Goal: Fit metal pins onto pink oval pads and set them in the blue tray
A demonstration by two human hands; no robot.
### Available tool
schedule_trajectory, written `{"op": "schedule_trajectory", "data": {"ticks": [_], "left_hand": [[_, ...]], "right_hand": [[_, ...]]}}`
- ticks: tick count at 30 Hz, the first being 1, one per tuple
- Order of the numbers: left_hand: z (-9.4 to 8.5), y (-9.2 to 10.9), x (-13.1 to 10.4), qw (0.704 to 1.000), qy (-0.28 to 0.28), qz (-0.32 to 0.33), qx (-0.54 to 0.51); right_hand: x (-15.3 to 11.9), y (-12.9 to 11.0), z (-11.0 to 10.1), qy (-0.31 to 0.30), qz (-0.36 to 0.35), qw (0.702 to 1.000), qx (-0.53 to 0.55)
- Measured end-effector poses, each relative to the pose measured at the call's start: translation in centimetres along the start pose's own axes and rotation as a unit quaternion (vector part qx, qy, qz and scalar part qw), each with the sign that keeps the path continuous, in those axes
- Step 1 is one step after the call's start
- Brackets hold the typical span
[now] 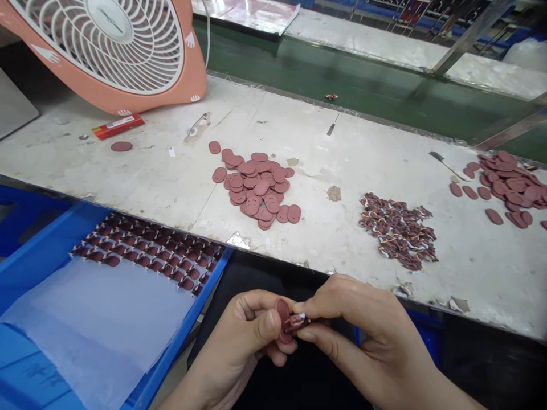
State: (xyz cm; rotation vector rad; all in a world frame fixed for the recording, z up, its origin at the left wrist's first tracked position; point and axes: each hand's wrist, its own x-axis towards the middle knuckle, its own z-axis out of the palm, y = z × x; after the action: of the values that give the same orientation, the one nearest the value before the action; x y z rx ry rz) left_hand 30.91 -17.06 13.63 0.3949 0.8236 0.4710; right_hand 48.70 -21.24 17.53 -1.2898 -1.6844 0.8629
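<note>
Below the table's front edge, my left hand [252,333] pinches a reddish-brown oval disc [282,310] between thumb and fingers. Against that disc, my right hand [354,324] grips a small painted figure piece [297,323] in brown with white and dark spots. The two parts touch each other, and fingers partly cover both. On the table ahead lies a loose heap of like oval discs [258,185], some with small holes. To its right spreads a pile of small painted figure pieces [399,230].
A blue crate [149,393] at lower left holds rows of assembled pieces [149,250] and a white sheet [98,319]. An orange fan [199,68] stands at back left near a red box [118,126]. More discs [513,182] lie far right. Behind runs a green conveyor belt [363,85].
</note>
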Motion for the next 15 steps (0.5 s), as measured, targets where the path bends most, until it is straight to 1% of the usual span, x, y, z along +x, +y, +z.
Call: {"op": "schedule_trajectory", "data": {"ticks": [9,13,15], "left_hand": [[0.2,-0.4,-0.2,1.000,0.020,-0.002,0.000],[0.8,0.2,-0.8,1.000,0.003,-0.002,-0.008],[1.2,0.6,-1.1,1.000,-0.005,-0.017,-0.019]], "right_hand": [[-0.1,-0.1,0.0,0.009,-0.040,0.999,-0.033],[-0.3,-0.7,-0.3,0.008,-0.061,0.997,-0.041],[-0.5,-1.0,-0.3,0.011,-0.074,0.996,-0.056]]}}
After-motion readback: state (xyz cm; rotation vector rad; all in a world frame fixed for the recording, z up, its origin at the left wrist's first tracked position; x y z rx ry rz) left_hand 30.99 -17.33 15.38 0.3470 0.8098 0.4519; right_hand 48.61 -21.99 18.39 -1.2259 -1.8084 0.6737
